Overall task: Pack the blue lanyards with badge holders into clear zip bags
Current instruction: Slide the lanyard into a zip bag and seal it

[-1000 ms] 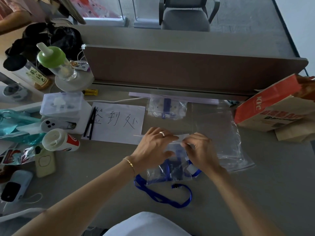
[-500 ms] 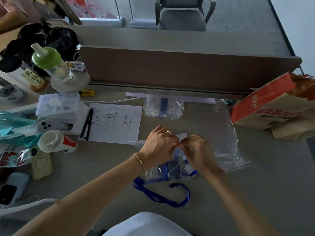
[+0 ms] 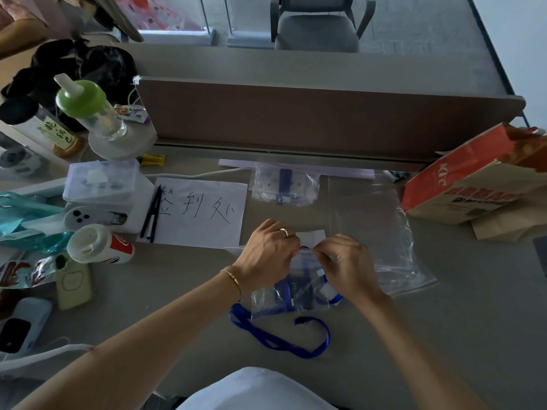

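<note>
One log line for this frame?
stage: closing bag | hands: left, right pinch zip bag top | lanyard: loop outside bag

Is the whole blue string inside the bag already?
No, a long loop of the blue lanyard lies on the desk outside the clear zip bag.

Both hands, left hand (image 3: 268,255) and right hand (image 3: 347,266), pinch the top edge of a clear zip bag (image 3: 291,292) holding a blue lanyard (image 3: 278,340), whose loop trails nearer on the tabletop (image 3: 444,335).

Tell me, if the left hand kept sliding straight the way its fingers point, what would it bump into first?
Most likely the right hand: the left hand points rightward along the zip bag top, and their fingertips nearly meet there, though depth is hard to judge.
</note>
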The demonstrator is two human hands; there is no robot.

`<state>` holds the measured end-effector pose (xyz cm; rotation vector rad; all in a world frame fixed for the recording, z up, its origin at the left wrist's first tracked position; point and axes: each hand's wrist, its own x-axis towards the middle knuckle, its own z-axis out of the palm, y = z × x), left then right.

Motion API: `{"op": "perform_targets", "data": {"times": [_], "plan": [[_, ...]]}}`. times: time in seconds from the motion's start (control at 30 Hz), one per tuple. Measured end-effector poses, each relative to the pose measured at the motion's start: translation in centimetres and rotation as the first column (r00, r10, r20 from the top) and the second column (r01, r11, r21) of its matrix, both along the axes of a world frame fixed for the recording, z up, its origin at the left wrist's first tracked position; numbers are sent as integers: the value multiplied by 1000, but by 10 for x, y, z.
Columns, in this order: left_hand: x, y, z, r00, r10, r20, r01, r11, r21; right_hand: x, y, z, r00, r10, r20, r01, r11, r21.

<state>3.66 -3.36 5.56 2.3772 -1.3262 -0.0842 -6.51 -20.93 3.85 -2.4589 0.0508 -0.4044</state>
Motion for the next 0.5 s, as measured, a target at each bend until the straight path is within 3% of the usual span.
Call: {"op": "perform_targets", "data": {"times": [0.23,0.5], "plan": [[-4,-5,5,999,-40,28,42,997,-67,7,5,2,992,24,-126,-31,998,-57],[1,5,2,999,-12,-48,9,998,-54,4,5,4,992,-14,-123,13,1000,-9]]}}
